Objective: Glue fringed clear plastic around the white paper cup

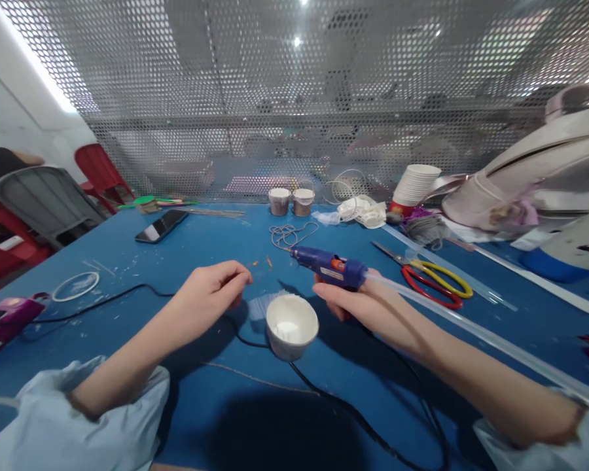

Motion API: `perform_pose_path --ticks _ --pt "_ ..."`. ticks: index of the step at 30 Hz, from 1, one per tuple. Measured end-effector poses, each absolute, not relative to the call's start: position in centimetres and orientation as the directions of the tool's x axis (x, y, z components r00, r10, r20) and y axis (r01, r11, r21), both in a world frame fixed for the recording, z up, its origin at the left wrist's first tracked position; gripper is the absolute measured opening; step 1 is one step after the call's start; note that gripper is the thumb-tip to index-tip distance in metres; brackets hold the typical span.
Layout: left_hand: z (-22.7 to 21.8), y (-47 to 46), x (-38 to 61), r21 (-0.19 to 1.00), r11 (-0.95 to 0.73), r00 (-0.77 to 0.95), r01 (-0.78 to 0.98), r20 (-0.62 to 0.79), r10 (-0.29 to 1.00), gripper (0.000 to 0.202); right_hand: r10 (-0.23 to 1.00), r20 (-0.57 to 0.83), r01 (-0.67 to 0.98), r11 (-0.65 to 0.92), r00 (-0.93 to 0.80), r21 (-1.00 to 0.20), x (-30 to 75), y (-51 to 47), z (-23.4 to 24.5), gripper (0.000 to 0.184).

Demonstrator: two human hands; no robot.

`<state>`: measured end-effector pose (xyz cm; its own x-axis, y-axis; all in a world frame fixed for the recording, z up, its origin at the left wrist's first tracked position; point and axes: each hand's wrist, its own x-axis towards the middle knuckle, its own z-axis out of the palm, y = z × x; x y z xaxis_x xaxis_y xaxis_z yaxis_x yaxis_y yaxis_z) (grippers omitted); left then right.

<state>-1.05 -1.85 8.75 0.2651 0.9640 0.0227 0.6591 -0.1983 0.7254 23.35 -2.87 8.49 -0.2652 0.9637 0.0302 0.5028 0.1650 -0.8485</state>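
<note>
My right hand (pixel 358 306) is wrapped round the handle of a blue hot glue gun (pixel 330 266). Its nozzle points left, and a long clear glue stick (pixel 471 330) sticks out behind it. My left hand (pixel 211 294) hovers over the blue table (pixel 186 261), fingers curled together in a pinch on something I cannot make out. Between the two hands a white paper cup (pixel 291 325) lies tipped toward me, its open mouth showing. The gun's black cable (pixel 353 418) trails toward me.
Red and yellow scissors (pixel 434 278) lie right of the gun. A coil of string (pixel 289 233), two small cups (pixel 290 201), a stack of white cups (pixel 415 185), a phone (pixel 161 226), a wire ring (pixel 76 286) and a pink tool (pixel 2 320) are spread about. Perforated metal screen behind.
</note>
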Motion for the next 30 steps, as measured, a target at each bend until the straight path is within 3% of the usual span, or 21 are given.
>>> perform_pose_path --ticks 5,8,14,16,18,23,26,30 --pt "9.3 -2.8 -2.8 0.805 -0.109 0.32 0.583 -0.104 0.942 0.017 0.97 0.101 0.436 0.191 -0.222 -0.88 24.9 -3.0 8.0 0.028" --pt "9.0 -4.8 -2.3 0.78 -0.196 0.414 0.594 -0.088 0.906 0.022 0.979 0.145 0.373 0.189 -0.144 -0.908 25.7 -3.1 7.4 0.029" --pt "5.7 -8.9 1.6 0.427 -0.522 0.56 0.739 0.042 0.828 0.055 0.977 0.195 0.333 0.212 -0.084 -0.919 26.0 -3.8 7.1 0.025" --pt "4.8 -8.9 2.3 0.291 -0.567 0.574 0.77 0.069 0.816 0.042 0.979 0.183 0.31 0.203 -0.091 -0.929 26.0 -4.1 7.2 0.025" --pt "4.5 -8.4 2.5 0.234 -0.602 0.601 0.763 0.086 0.795 0.032 0.978 0.163 0.303 0.195 -0.127 -0.933 26.1 -4.5 7.5 0.026" --pt "5.0 -6.8 1.6 0.27 -0.666 0.626 0.696 0.227 0.746 0.035 0.979 0.107 0.338 0.163 -0.176 -0.927 26.1 -5.5 8.2 0.03" --pt "5.1 -6.4 1.1 0.229 -0.736 0.67 0.637 0.307 0.676 0.028 0.979 0.089 0.38 0.153 -0.183 -0.912 25.7 -5.9 8.5 0.029" --pt "5.4 -5.2 0.3 0.246 -0.799 0.74 0.548 0.304 0.601 0.029 0.977 0.086 0.375 0.156 -0.197 -0.914 25.0 -6.1 8.7 0.024"
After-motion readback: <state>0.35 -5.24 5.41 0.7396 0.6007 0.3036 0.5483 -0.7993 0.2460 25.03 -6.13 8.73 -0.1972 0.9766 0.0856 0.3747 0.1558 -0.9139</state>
